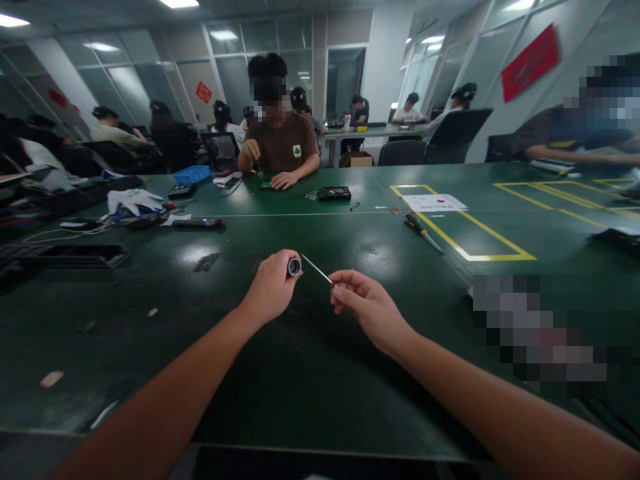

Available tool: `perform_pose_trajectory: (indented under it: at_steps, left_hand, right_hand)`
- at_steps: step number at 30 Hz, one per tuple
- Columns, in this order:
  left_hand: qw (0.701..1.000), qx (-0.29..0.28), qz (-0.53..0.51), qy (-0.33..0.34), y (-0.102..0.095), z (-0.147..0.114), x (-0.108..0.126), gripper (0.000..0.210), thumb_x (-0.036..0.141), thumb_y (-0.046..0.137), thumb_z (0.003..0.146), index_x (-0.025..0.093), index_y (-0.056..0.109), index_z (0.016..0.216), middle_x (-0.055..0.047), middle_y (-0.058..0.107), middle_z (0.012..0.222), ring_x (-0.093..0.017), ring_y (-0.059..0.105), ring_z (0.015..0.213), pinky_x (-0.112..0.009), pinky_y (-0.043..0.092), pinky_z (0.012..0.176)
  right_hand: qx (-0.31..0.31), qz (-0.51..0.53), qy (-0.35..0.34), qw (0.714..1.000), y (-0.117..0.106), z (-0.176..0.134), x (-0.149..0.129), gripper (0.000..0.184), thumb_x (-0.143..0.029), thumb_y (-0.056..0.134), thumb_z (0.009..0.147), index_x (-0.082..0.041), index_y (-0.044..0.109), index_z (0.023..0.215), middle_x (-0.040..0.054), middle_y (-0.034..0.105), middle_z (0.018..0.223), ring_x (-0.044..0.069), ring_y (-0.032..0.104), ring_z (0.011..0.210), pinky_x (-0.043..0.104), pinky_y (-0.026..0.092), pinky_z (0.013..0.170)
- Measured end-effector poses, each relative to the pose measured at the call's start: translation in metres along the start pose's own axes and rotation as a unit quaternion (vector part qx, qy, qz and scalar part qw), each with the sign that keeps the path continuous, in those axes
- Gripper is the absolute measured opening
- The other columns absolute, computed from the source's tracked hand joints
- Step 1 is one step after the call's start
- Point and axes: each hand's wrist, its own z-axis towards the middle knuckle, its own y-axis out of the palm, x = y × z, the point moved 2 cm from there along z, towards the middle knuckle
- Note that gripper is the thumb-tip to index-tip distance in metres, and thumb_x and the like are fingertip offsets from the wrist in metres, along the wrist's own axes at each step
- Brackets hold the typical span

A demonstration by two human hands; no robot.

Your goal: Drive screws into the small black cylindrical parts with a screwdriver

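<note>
My left hand [271, 283] is wrapped round a short dark cylinder [295, 267] whose round, hollow-looking end faces me; its other end is hidden in the palm. Between the thumb and fingertips of my right hand [363, 300] is a thin metal rod [317, 269], shaped like a slim screwdriver shaft. It slants up and left, its tip close to the cylinder's end but apart from it. Any handle on the rod is covered by my fingers. Both hands are raised over the near part of the green table [300, 380].
A yellow-and-black screwdriver [423, 231] lies right of my hands near a white sheet [435, 203]. Leftward are a dark tool [197, 224], white gloves [134, 202] and a black tray-like part [75, 255]. Across the table, a person [280, 143] works beside a black device [335, 193].
</note>
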Motion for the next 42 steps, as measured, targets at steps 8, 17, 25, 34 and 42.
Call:
perform_pose_trajectory:
  at_steps: [8, 17, 25, 34, 42]
  left_hand:
    - [0.999, -0.029, 0.014, 0.033, 0.003, -0.002, 0.005, 0.018, 0.009, 0.060, 0.091, 0.020, 0.057, 0.104, -0.005, 0.065, 0.102, -0.023, 0.060, 0.097, -0.041, 0.046, 0.092]
    - [0.996, -0.031, 0.047, 0.069, 0.003, -0.004, 0.007, 0.018, 0.007, 0.055, 0.091, 0.019, 0.056, 0.104, -0.005, 0.064, 0.100, -0.023, 0.059, 0.095, -0.041, 0.044, 0.090]
    - [0.995, -0.020, 0.053, 0.077, 0.007, -0.005, 0.005, 0.021, 0.005, 0.052, 0.090, 0.020, 0.054, 0.105, -0.006, 0.064, 0.101, -0.024, 0.058, 0.097, -0.043, 0.044, 0.093]
    - [0.996, -0.036, 0.038, 0.074, 0.009, -0.006, 0.007, 0.021, 0.006, 0.053, 0.090, 0.020, 0.055, 0.106, -0.006, 0.065, 0.101, -0.023, 0.059, 0.097, -0.042, 0.046, 0.092]
    - [0.996, -0.050, 0.028, 0.066, 0.009, -0.007, 0.010, 0.017, 0.009, 0.055, 0.092, 0.020, 0.055, 0.105, -0.005, 0.064, 0.101, -0.022, 0.059, 0.095, -0.042, 0.047, 0.092]
  right_hand:
    - [0.048, -0.194, -0.085, 0.976, -0.006, -0.009, -0.013, 0.020, -0.033, 0.070, 0.089, -0.022, 0.075, 0.105, 0.0009, 0.072, 0.080, 0.016, 0.065, 0.071, 0.031, 0.054, 0.068]
    - [0.047, -0.273, -0.087, 0.957, -0.004, -0.009, -0.011, 0.014, -0.029, 0.066, 0.092, -0.022, 0.075, 0.102, 0.0027, 0.079, 0.089, 0.018, 0.074, 0.077, 0.031, 0.057, 0.069]
    - [-0.011, -0.415, -0.173, 0.893, 0.007, -0.017, -0.014, 0.015, -0.022, 0.059, 0.094, -0.021, 0.069, 0.106, 0.0029, 0.072, 0.085, 0.017, 0.067, 0.072, 0.030, 0.051, 0.067]
    - [-0.019, -0.279, -0.143, 0.949, 0.005, -0.019, -0.018, 0.022, -0.032, 0.064, 0.096, -0.023, 0.071, 0.114, 0.0036, 0.075, 0.094, 0.018, 0.070, 0.081, 0.030, 0.053, 0.072]
    - [0.063, -0.294, -0.151, 0.942, -0.001, -0.019, -0.024, 0.026, -0.040, 0.062, 0.098, -0.024, 0.076, 0.112, 0.0049, 0.077, 0.088, 0.021, 0.073, 0.082, 0.033, 0.056, 0.074]
